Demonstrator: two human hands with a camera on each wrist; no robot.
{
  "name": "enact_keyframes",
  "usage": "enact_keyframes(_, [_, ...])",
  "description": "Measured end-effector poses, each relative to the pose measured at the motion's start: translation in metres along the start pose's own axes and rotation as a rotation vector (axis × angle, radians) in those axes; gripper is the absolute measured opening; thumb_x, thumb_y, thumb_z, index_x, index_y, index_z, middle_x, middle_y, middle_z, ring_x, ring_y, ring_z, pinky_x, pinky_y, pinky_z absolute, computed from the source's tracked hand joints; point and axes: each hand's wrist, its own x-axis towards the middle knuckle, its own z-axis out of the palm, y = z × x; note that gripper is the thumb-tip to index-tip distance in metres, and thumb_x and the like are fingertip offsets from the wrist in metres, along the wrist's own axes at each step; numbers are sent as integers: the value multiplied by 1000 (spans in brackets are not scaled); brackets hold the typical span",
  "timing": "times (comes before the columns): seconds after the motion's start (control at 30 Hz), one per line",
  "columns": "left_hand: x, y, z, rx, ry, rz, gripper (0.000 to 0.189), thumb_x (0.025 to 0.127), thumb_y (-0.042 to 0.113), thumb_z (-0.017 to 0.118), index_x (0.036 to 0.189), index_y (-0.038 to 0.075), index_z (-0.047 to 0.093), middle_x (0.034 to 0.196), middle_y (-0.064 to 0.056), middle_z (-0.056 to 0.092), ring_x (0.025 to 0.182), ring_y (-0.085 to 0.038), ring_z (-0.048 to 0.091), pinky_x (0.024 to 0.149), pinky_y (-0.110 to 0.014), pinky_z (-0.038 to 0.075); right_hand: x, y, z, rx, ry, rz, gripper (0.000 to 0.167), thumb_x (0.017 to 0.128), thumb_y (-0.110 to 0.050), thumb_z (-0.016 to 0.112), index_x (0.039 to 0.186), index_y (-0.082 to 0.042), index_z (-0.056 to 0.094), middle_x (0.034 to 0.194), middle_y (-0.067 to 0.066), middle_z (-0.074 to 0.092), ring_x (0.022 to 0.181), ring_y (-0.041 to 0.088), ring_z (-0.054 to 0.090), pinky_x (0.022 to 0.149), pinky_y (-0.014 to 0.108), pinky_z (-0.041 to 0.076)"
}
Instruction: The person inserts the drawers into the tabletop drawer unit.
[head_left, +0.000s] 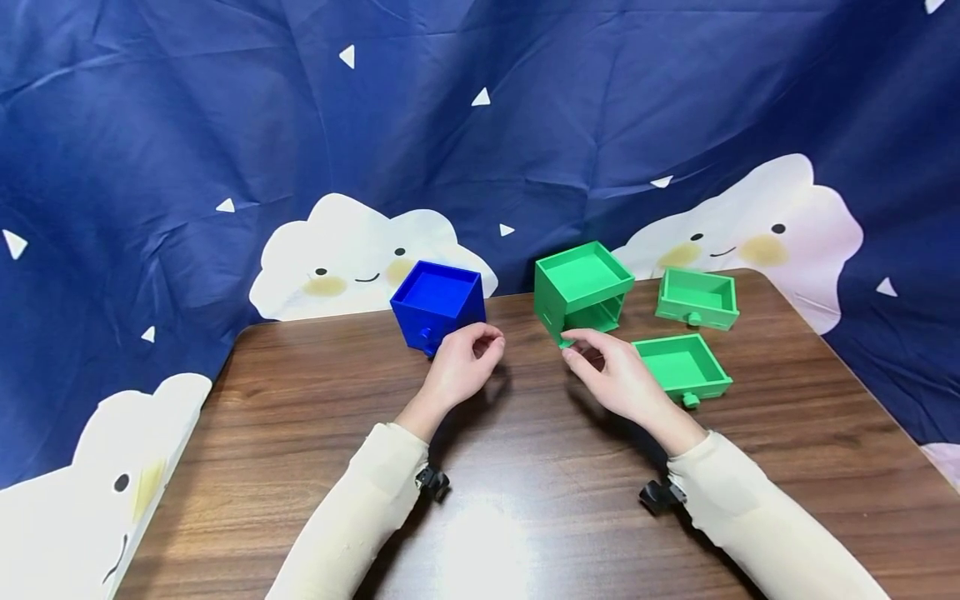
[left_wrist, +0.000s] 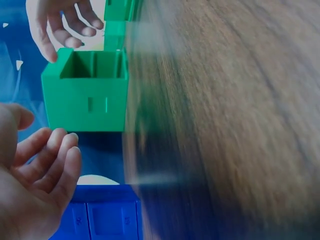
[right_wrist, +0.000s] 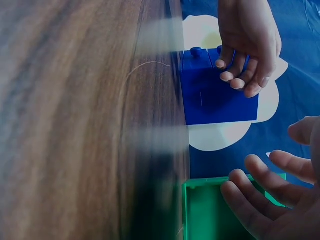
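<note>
A small blue drawer cabinet [head_left: 438,296] with a round knob on its front stands toward the back of the table. Just right of its front is my left hand [head_left: 461,362], fingers loosely bent and holding nothing. In the left wrist view its fingers [left_wrist: 67,167] lie apart from the thumb. The green cabinet frame [head_left: 585,279] stands to the right, its front showing an open bay. My right hand [head_left: 618,379] hovers in front of that frame, fingertips close to its lower front corner. Nothing lies within its spread fingers [right_wrist: 250,210] in the right wrist view.
Two green drawers with knobs lie on the right: one drawer [head_left: 697,300] toward the back edge, the other drawer [head_left: 682,367] nearer, partly behind my right hand. The brown wooden table [head_left: 540,467] ends at a blue curtain [head_left: 555,125] with white clouds.
</note>
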Motion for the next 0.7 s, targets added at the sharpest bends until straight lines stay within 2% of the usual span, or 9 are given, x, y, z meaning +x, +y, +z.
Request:
enact_keyframes(0.4, [12,5,11,-27,40,-33,22,102,23,66,111,7,79,100,-7,78,90,-20,70,86,-33,57,-12,2,-11,-19,9,46,34,109,-22,63,138,-4,70,113,12,78,102,28,72,91,50,56])
enact_keyframes(0.7, [25,12,21,-42,57,-68,24,104,29,67,114,9,78,99,-5,76,88,-17,68,83,-29,55,-23,6,-20,-16,40,56,33,109,-20,63,137,-4,70,113,12,78,99,25,72,87,40,59])
